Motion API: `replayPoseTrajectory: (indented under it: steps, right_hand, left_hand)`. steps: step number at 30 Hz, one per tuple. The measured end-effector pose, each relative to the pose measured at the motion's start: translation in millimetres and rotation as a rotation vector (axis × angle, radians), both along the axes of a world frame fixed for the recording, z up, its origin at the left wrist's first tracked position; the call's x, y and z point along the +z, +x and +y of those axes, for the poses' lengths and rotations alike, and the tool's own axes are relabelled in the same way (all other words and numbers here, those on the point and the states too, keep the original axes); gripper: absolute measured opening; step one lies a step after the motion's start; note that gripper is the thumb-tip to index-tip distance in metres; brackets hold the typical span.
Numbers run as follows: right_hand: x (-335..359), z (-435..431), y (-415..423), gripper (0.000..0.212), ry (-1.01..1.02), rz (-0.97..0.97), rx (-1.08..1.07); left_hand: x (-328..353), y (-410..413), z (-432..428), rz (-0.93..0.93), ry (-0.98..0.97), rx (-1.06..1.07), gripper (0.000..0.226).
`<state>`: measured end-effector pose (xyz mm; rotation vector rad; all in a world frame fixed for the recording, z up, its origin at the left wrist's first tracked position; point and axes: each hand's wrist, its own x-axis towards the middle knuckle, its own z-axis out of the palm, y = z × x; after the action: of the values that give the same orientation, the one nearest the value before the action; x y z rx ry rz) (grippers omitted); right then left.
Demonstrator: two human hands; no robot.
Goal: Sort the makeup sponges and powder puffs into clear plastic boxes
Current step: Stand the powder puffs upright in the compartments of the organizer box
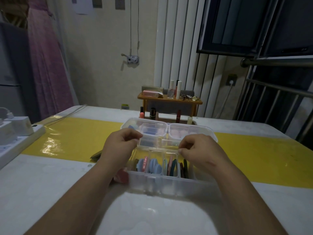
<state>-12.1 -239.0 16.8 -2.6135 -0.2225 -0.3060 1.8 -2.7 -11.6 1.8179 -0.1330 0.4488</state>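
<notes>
While my left hand (pixel 121 143) & right hand (pixel 197 147) each pinch an end of the small clear box (pixel 158 143), its long axis 9-to-3, the puff-filled box (pixel 160 182) sits directly below at 6.

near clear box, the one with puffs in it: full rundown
The near clear box is see-through plastic, rectangular, resting flat on the white table at the yellow strip's near edge. Dividers split it into slots where flat puffs, blue, pink and dark, stand on edge. Both hands, left hand and right hand, pinch a clear lid or tray over its far side.
</notes>
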Motion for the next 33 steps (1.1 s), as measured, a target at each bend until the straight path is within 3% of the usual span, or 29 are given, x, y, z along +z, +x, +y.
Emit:
replayPoseTrajectory:
  steps: [9, 13, 17, 24, 30, 33]
  right_hand:
    - [-6, 12, 2, 0.015, 0.014, 0.077, 0.01]
    - [-6, 15, -3, 0.028, 0.053, 0.114, 0.04]
    - [-8, 18, -5, 0.036, 0.042, 0.13, 0.084]
    - [-17, 28, -2, 0.037, -0.016, 0.05, 0.138]
    - [-19, 34, -2, 0.038, -0.079, 0.007, 0.18]
    - [-17, 34, -3, 0.038, -0.116, -0.012, 0.19]
  left_hand:
    - [-5, 16, 35, 0.203, 0.081, 0.302, 0.046]
    - [-3, 15, 43, 0.318, 0.379, 0.406, 0.045]
    - [-5, 18, 45, 0.466, 0.498, 0.352, 0.044]
    - [-9, 16, 41, 0.441, 0.563, 0.348, 0.037]
    - [-6, 13, 37, 0.422, 0.488, 0.363, 0.046]
    - [-7, 13, 40, 0.462, 0.577, 0.414, 0.054]
